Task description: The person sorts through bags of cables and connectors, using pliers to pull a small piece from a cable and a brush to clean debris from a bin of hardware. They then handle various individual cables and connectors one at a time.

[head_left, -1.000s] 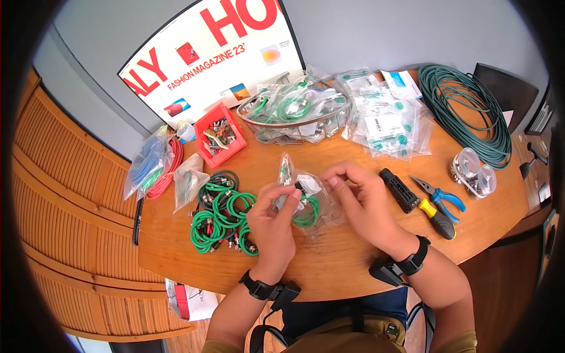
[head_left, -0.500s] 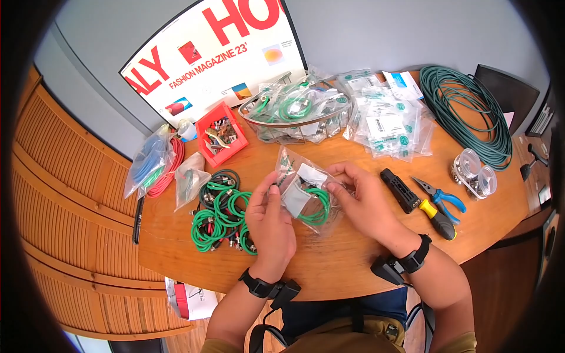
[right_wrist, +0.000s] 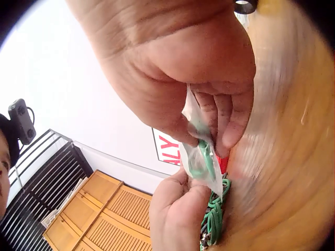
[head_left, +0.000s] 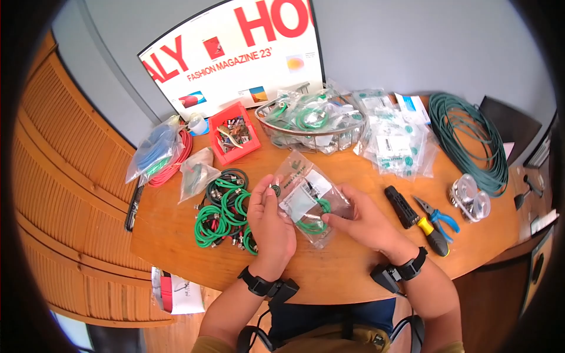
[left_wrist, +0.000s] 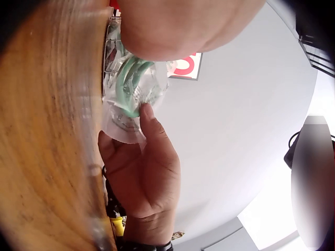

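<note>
A clear plastic bag [head_left: 291, 176] with a coiled green cable [head_left: 312, 227] and a pale label inside is held between both hands above the table. My left hand [head_left: 272, 230] grips its left edge, the thumb on top. My right hand [head_left: 371, 223] pinches the right edge, its thumb over the plastic near the cable. In the right wrist view the bag [right_wrist: 208, 170] hangs between the right thumb and fingers, with the left hand [right_wrist: 180, 212] at its lower side. The left wrist view shows the right hand [left_wrist: 146, 167] with its thumb against the bag.
Coiled green cables [head_left: 226, 209] lie left of the hands. Behind stand a red bin [head_left: 238, 154] of small parts and a wire basket [head_left: 312, 140] of bagged cables. Flat bags [head_left: 400, 147], a black tool [head_left: 400, 206], pliers [head_left: 438, 219] and a dark cable coil [head_left: 471, 141] are to the right.
Both hands now hold the bag more spread and face-up, its printed top showing. The right hand has shifted down along its side. The head view has tilted, so the table scene sits lower.
</note>
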`<state>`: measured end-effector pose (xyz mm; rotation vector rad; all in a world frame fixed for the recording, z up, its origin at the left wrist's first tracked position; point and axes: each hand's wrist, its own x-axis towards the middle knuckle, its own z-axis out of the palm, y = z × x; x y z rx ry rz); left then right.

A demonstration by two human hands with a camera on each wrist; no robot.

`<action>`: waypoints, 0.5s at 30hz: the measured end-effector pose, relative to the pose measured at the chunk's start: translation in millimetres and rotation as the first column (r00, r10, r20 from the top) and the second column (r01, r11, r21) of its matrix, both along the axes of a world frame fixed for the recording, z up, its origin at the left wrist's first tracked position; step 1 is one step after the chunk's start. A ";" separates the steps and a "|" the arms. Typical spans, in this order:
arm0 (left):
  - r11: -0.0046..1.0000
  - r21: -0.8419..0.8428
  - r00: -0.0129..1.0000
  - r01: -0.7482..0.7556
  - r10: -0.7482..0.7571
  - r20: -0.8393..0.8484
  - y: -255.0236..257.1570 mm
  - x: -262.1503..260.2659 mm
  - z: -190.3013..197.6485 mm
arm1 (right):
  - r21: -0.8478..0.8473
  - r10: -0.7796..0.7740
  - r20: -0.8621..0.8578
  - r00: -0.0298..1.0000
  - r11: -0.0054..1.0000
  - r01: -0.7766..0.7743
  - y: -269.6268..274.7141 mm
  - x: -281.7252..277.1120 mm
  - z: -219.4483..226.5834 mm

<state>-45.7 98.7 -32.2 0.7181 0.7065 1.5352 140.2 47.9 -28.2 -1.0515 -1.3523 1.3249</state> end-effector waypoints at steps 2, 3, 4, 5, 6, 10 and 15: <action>1.000 0.005 1.000 -0.021 0.021 0.006 0.4 0.0 -1.2 | 0.031 -0.114 -0.129 0.985 0.992 0.119 1.4 -0.2 -1.1; 1.000 0.002 1.000 -0.027 0.027 -0.010 -0.1 0.7 -1.8 | 0.041 -0.100 -0.101 0.990 0.994 0.104 1.6 1.7 0.8; 0.999 0.010 0.999 -0.041 0.041 0.020 -0.6 1.7 -2.9 | 0.064 -0.181 -0.054 0.982 0.981 0.184 1.9 4.6 3.6; 1.000 -0.014 1.000 -0.007 0.008 0.018 -1.1 2.6 -4.0 | 0.094 -0.262 -0.011 0.965 0.960 0.262 2.5 6.8 6.8; 0.999 -0.036 1.000 0.026 -0.026 0.018 -1.7 3.5 -2.7 | 0.113 -0.249 0.014 0.968 0.963 0.246 2.6 7.7 10.3; 0.999 -0.025 0.997 0.045 -0.044 0.056 -7.0 7.7 5.8 | 0.173 -0.456 -0.070 0.887 0.871 0.461 12.7 20.5 26.4; 0.960 -0.117 0.965 0.253 -0.259 -0.034 -8.7 6.1 -0.7 | 0.341 -0.632 -0.216 0.744 0.665 0.664 57.2 29.6 88.1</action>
